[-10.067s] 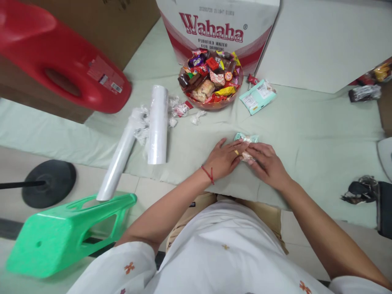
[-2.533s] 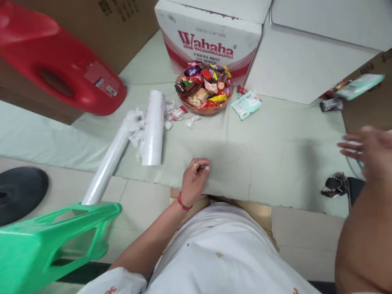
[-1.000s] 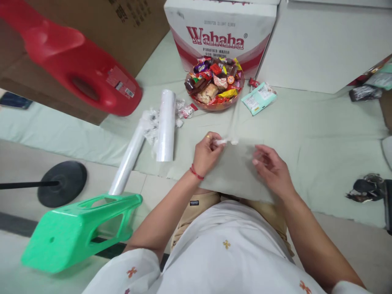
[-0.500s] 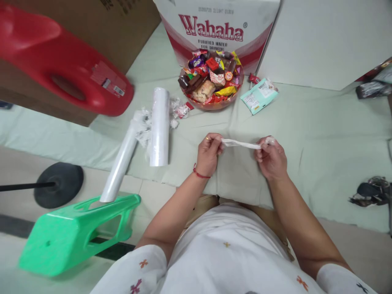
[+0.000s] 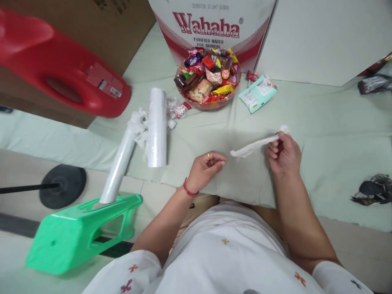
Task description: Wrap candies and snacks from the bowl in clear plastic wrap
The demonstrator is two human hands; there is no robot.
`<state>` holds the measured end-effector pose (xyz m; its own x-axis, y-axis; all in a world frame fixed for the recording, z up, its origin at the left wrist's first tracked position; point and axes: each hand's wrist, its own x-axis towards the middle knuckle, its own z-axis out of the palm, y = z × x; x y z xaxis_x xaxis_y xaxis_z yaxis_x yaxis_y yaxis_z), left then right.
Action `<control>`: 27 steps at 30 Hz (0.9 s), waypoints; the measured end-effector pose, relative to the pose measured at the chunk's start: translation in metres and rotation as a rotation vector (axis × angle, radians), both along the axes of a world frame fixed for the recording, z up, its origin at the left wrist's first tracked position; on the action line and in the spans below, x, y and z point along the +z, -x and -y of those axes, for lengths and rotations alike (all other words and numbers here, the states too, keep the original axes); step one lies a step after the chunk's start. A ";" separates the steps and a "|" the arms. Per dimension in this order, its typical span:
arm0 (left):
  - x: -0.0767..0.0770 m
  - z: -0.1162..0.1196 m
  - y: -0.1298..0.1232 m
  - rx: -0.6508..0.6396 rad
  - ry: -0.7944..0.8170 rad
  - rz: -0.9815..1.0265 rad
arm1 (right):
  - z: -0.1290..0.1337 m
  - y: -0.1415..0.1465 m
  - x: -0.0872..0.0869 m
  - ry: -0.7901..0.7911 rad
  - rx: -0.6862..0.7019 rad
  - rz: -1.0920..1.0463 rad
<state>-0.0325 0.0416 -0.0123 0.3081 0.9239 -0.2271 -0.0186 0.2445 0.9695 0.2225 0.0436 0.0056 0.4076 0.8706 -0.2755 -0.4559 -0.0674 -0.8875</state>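
My right hand (image 5: 284, 154) pinches one end of a thin, twisted white plastic strip (image 5: 252, 147), whose other end hangs free toward the left. My left hand (image 5: 206, 169) is beside that free end without touching it; its fingers are curled, with thumb and forefinger slightly apart and nothing seen between them. Both hands are over the pale green cloth (image 5: 196, 139) near its front edge. Beyond them stands a glass bowl (image 5: 211, 105) heaped with wrapped sweets, and a light teal packet (image 5: 257, 94) lies to its right.
Two clear plastic rolls (image 5: 157, 130) (image 5: 119, 163) and crumpled film (image 5: 141, 130) are on the left. A red jug (image 5: 88, 81), green stool (image 5: 61, 232) and black round base (image 5: 65, 185) are farther left. A Wahaha carton (image 5: 211, 24) stands behind the bowl.
My left hand has let go of the strip and moved down and left. My right hand has moved right with the strip, which now hangs from it alone.
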 end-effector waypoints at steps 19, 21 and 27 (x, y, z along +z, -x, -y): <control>0.014 0.019 -0.062 0.050 0.189 0.144 | 0.047 0.032 0.015 0.088 0.361 0.395; 0.013 0.020 -0.061 0.075 0.172 0.125 | 0.058 0.036 0.009 0.121 0.454 0.453; 0.008 0.020 -0.053 0.087 0.216 0.192 | 0.065 0.035 0.002 0.093 0.180 0.508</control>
<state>0.0205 0.0217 -0.0040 0.2859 0.8855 -0.3662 -0.2271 0.4339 0.8719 0.1878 -0.0216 0.0079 0.3563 0.9202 -0.1621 0.0547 -0.1937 -0.9795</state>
